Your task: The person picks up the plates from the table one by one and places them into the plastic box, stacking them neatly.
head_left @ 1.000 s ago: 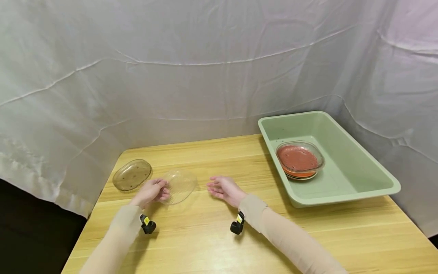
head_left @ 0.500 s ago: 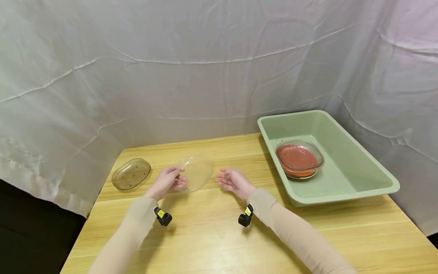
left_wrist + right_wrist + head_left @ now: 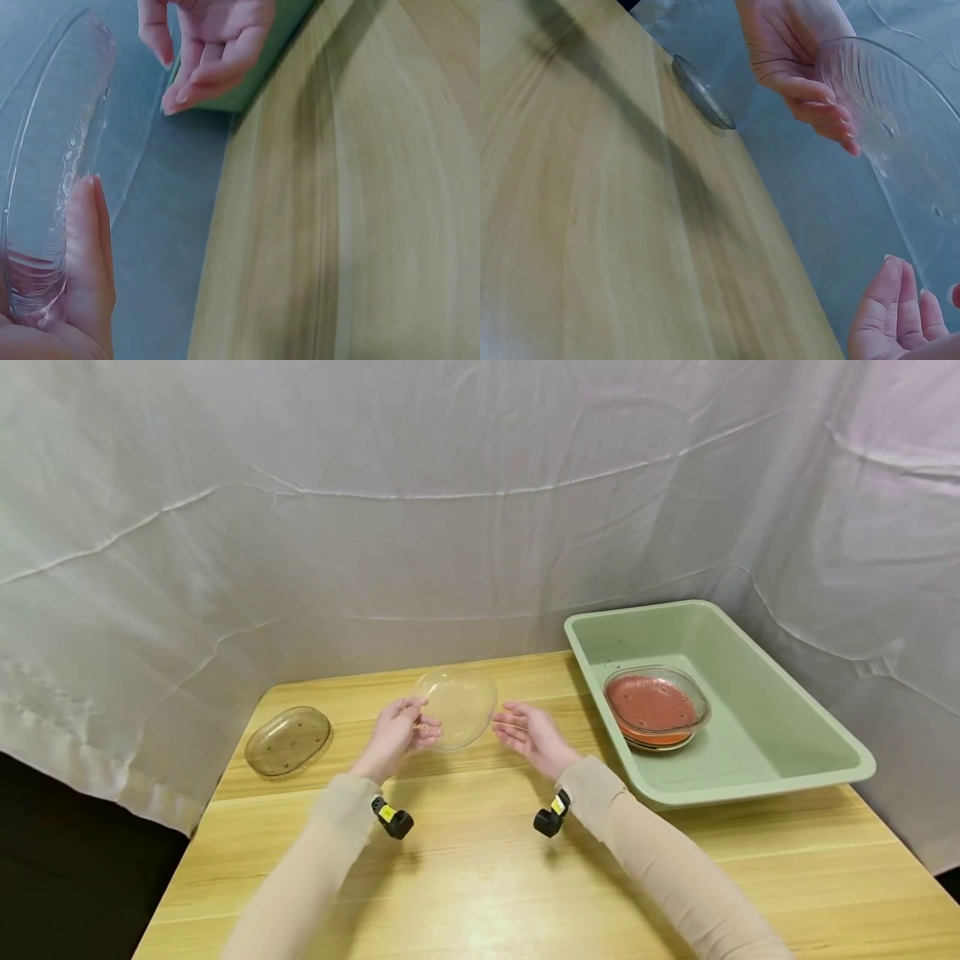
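Observation:
A clear oval glass dish (image 3: 459, 703) with a ribbed end is held up above the table. My left hand (image 3: 395, 735) grips its left end, thumb on the upper side and fingers along the underside; in the left wrist view the glass (image 3: 56, 142) stands steeply tilted. Just off the dish's right rim, my right hand (image 3: 534, 737) has its palm turned inward and its fingers relaxed, holding nothing. In the right wrist view a gap shows between its fingertips (image 3: 892, 289) and the dish (image 3: 900, 120).
A brownish glass dish (image 3: 288, 742) lies at the table's left edge. On the right stands a large green tub (image 3: 757, 752), with a stack of dishes (image 3: 654, 703) inside, reddish and orange below a clear rim. Grey curtain (image 3: 420, 527) hangs behind the wooden table (image 3: 480, 877).
My left hand has carried the clear dish to the right and away from me, raising it. The right hand has shifted slightly right and farther forward, staying open beside it.

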`<state>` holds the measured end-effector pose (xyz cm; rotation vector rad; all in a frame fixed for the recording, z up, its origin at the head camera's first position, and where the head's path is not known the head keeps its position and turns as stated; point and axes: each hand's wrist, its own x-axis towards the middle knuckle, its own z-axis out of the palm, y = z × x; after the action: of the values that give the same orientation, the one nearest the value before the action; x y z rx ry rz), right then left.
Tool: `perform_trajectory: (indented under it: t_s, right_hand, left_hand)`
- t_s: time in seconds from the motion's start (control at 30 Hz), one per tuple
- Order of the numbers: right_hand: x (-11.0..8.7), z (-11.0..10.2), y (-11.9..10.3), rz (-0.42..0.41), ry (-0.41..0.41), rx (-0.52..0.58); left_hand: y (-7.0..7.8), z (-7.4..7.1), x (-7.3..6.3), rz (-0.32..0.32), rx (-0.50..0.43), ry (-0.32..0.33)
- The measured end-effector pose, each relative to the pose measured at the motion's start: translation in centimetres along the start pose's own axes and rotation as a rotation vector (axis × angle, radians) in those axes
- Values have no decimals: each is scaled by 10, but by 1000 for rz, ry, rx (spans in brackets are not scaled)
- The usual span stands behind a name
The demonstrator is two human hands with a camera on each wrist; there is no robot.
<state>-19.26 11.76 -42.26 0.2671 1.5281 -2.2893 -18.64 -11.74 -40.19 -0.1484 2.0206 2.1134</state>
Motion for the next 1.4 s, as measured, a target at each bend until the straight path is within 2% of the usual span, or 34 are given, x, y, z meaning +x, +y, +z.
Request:
perform_trajectory:
  t_s: [0.2, 0.4, 0.77, 0.97, 1.13, 1.4]
  right_hand:
    - [-2, -1, -8, 2, 26, 41]
    - [-3, -2, -15, -12, 22, 77]
    - [-4, -1, -22, -42, 25, 109]
    - [-4, 1, -25, -48, -10, 140]
    - [-5, 3, -26, -46, 19, 141]
    - [-6, 1, -24, -36, 9, 142]
  left_hand:
    - [5, 14, 0, 21, -34, 50]
    - [7, 31, 1, 45, -44, 46]
    - [1, 59, 2, 55, -49, 86]
    - [-5, 68, 2, 82, -41, 92]
    - [-11, 72, 3, 106, -2, 106]
    - [-17, 78, 3, 117, 56, 128]
